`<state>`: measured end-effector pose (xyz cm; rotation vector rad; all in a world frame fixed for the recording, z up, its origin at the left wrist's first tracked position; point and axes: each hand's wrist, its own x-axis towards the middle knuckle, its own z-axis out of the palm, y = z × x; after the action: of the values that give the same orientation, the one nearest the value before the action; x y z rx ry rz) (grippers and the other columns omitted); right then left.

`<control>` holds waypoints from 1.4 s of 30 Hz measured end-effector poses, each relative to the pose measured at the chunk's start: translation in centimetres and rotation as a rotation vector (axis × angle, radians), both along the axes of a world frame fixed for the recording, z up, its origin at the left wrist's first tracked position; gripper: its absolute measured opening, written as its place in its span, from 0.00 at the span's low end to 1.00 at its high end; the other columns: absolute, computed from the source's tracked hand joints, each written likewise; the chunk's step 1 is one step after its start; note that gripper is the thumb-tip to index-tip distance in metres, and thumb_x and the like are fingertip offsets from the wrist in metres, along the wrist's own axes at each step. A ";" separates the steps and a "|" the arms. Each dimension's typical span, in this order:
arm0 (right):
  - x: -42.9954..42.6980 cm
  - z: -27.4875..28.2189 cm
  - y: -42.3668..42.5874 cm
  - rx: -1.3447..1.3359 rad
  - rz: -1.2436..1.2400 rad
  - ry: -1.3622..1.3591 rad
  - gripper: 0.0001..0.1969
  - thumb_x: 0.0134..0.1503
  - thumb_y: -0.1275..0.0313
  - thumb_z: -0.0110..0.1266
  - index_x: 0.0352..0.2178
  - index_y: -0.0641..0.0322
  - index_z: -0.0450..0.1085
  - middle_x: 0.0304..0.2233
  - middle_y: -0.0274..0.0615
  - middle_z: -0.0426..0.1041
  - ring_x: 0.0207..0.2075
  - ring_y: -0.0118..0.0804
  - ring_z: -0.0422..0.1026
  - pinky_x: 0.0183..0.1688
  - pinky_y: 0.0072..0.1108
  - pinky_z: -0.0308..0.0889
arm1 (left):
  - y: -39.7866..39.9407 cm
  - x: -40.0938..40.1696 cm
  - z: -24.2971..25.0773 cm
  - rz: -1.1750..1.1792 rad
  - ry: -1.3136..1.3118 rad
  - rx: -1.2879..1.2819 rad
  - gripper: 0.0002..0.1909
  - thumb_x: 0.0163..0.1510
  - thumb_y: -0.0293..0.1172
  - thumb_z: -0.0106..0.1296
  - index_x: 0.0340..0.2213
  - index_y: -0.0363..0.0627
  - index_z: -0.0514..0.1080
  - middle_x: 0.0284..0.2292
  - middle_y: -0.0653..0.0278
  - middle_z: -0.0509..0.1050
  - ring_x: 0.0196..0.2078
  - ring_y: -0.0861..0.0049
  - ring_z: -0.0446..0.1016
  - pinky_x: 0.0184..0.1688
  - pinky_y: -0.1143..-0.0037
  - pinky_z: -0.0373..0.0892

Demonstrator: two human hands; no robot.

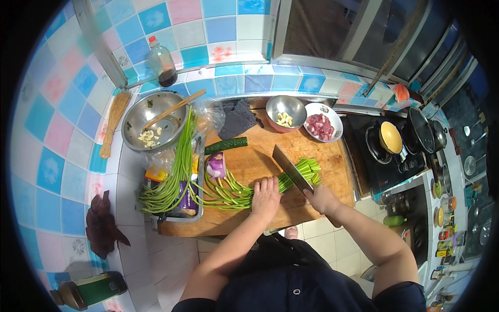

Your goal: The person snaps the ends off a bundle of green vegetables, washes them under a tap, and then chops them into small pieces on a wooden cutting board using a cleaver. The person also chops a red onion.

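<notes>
My left hand (266,197) presses a bunch of long green garlic stems (234,194) onto the wooden cutting board (249,156). In my right hand (322,201) is the handle of a cleaver (291,168), its blade standing across the bunch. Short cut stem pieces (310,169) lie to the right of the blade. Left of the bunch are a partly peeled red onion (216,165) and a piece of cucumber (227,145). More uncut stems (177,175) drape from a large steel bowl over a metal tray (200,195).
Behind the board's middle stand a steel bowl with garlic cloves (285,111) and a white bowl with raw meat pieces (323,123). A large steel bowl (130,134) holds chopsticks and garlic. A dark cloth (237,119) lies behind the cucumber. Right is a black gas stove (374,171).
</notes>
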<state>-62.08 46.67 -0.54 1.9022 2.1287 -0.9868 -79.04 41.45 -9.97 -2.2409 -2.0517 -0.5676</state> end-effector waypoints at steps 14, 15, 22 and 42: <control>-2.7 -4.5 1.6 0.115 -0.048 0.109 0.22 0.54 0.57 0.44 0.31 0.72 0.70 0.28 0.65 0.70 0.35 0.58 0.70 0.40 0.37 0.64 | -2.3 0.3 -0.1 -0.020 0.011 -0.020 0.27 0.47 0.36 0.48 0.47 0.34 0.61 0.39 0.60 0.65 0.41 0.70 0.62 0.42 0.71 0.58; -2.6 -4.2 2.0 0.064 -0.052 0.123 0.22 0.54 0.57 0.44 0.32 0.72 0.69 0.29 0.65 0.70 0.35 0.58 0.70 0.40 0.37 0.64 | -2.0 0.3 0.1 -0.003 0.013 -0.031 0.27 0.47 0.36 0.49 0.47 0.34 0.61 0.39 0.60 0.65 0.41 0.70 0.62 0.42 0.71 0.58; -1.6 4.1 -0.3 0.072 -0.066 0.123 0.23 0.54 0.56 0.45 0.32 0.73 0.69 0.27 0.63 0.71 0.34 0.58 0.70 0.39 0.36 0.65 | 1.6 0.2 0.0 0.077 -0.056 -0.064 0.34 0.43 0.43 0.53 0.48 0.32 0.58 0.41 0.58 0.63 0.44 0.66 0.60 0.48 0.67 0.55; -6.2 -3.5 -0.1 0.106 0.018 0.075 0.22 0.54 0.61 0.44 0.39 0.74 0.65 0.30 0.68 0.69 0.39 0.62 0.67 0.43 0.39 0.63 | -1.1 -0.8 0.1 0.018 0.008 -0.198 0.22 0.46 0.29 0.40 0.45 0.34 0.62 0.37 0.59 0.66 0.40 0.70 0.62 0.44 0.70 0.58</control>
<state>-68.25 46.57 -4.03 1.9179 2.2793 -0.9743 -79.82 40.39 -9.91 -2.3200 -2.2104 -0.3684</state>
